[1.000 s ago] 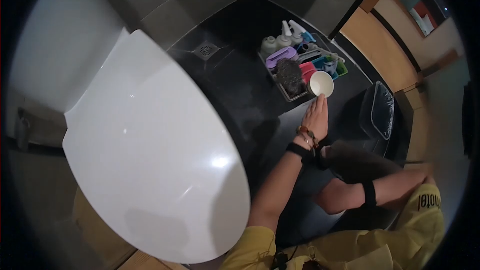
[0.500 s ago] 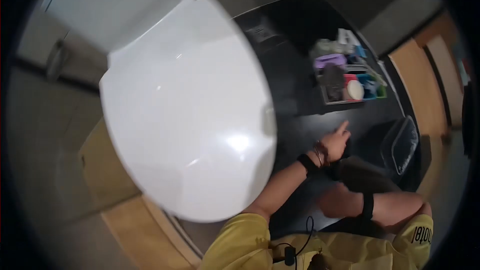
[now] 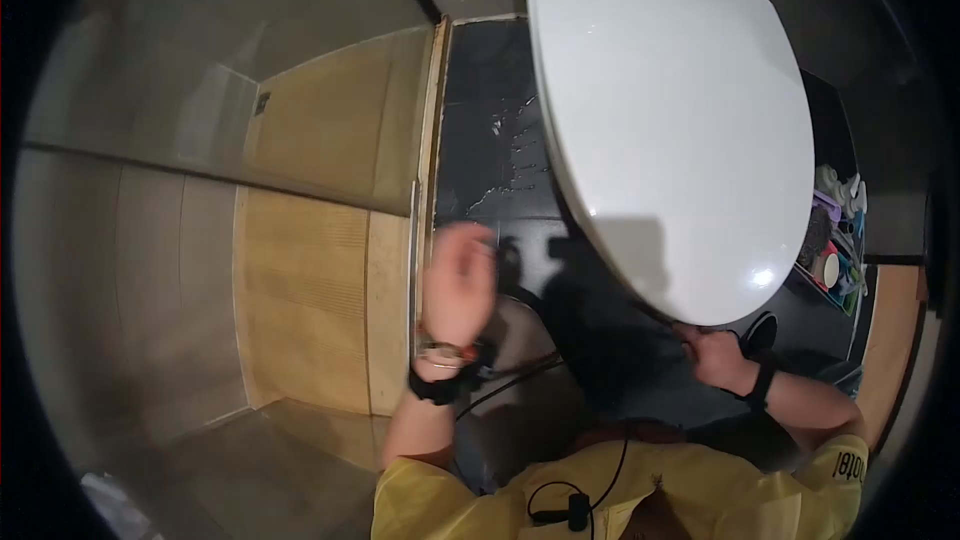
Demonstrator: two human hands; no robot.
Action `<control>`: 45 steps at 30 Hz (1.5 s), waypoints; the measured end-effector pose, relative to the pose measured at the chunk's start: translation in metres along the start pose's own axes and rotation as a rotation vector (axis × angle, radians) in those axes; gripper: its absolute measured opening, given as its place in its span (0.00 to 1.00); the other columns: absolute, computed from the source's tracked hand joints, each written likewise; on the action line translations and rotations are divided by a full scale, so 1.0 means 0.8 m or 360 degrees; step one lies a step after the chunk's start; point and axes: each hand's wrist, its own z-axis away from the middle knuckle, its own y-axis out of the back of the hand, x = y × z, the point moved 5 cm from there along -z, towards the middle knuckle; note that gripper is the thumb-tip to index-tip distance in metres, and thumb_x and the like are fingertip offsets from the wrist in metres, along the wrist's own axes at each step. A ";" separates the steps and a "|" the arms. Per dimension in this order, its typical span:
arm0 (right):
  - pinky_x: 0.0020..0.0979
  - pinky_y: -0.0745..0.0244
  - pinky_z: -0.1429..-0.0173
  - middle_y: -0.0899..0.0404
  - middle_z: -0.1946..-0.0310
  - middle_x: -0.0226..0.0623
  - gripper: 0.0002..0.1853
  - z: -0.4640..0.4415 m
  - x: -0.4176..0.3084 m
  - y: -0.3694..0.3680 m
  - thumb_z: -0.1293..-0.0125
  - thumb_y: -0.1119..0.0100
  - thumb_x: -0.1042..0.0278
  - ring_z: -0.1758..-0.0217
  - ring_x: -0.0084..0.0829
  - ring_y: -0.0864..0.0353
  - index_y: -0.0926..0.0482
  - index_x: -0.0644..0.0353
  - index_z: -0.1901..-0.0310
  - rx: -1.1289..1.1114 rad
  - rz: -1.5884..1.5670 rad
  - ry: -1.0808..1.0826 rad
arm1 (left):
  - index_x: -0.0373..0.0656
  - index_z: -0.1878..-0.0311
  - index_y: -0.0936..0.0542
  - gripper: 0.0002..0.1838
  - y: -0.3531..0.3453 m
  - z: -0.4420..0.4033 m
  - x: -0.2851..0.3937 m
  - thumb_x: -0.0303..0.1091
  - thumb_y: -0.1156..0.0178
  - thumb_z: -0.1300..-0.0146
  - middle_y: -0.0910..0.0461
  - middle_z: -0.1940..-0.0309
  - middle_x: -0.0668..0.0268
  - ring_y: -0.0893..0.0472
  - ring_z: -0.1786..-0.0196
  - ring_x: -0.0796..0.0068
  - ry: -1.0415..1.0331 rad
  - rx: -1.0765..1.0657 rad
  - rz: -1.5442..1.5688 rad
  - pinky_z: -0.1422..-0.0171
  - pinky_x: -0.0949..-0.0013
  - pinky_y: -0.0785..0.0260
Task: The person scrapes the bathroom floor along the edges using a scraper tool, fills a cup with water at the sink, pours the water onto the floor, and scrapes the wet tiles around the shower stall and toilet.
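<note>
The white toilet lid [image 3: 680, 130] is down, filling the upper middle of the head view. At its front edge, my right hand [image 3: 720, 355] has its fingers curled together against the rim; their tips are partly hidden. My left hand [image 3: 460, 285], with a beaded bracelet and a black wristband, hovers over the dark floor left of the toilet. Its fingers look bent but are smeared by motion, and I see no object in them. Wet streaks [image 3: 515, 160] mark the dark tiles beyond it.
A caddy of bottles and cleaning tools [image 3: 830, 240] stands on the floor right of the toilet. Left of my left hand are a glass partition [image 3: 200, 180] and a wood-coloured shower floor [image 3: 300, 290]. A dark shoe [image 3: 762, 330] shows near my right hand.
The view has swung left, so the toilet and caddy sit further right. My left hand has moved from near the caddy to the toilet's left side. My right hand is now at the lid's edge.
</note>
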 end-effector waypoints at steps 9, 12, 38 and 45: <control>0.46 0.30 0.52 0.27 0.59 0.55 0.22 -0.207 -0.187 -0.061 0.39 0.53 0.69 0.55 0.56 0.27 0.35 0.50 0.41 -0.0006 -0.0494 -0.0091 | 0.32 0.35 0.51 0.47 0.296 -0.132 0.014 0.44 0.34 0.47 0.32 0.48 0.53 0.31 0.45 0.68 -0.0465 0.1530 -0.0082 0.43 0.62 0.35; 0.46 0.30 0.52 0.27 0.60 0.55 0.24 -0.275 -0.215 -0.081 0.39 0.52 0.68 0.56 0.56 0.26 0.36 0.50 0.40 0.0011 -0.0423 -0.0105 | 0.26 0.46 0.38 0.38 0.344 -0.190 0.027 0.49 0.35 0.48 0.26 0.55 0.49 0.26 0.53 0.67 -0.0781 0.1445 -0.0340 0.49 0.66 0.32; 0.39 0.30 0.44 0.24 0.51 0.46 0.19 -0.563 -0.237 0.096 0.54 0.49 0.70 0.46 0.43 0.24 0.20 0.61 0.58 0.0113 -0.0022 -0.0449 | 0.35 0.66 0.20 0.19 0.362 -0.203 0.048 0.46 0.38 0.46 0.19 0.76 0.56 0.18 0.73 0.64 -0.0741 0.1726 -0.0566 0.65 0.66 0.28; 0.39 0.30 0.45 0.24 0.57 0.48 0.25 -0.575 -0.139 -0.018 0.51 0.51 0.72 0.54 0.43 0.22 0.28 0.53 0.47 -0.0059 0.0015 -0.0518 | 0.34 0.58 0.21 0.15 0.350 -0.202 0.051 0.36 0.40 0.41 0.18 0.65 0.59 0.20 0.63 0.75 -0.0983 0.1650 -0.0129 0.58 0.74 0.30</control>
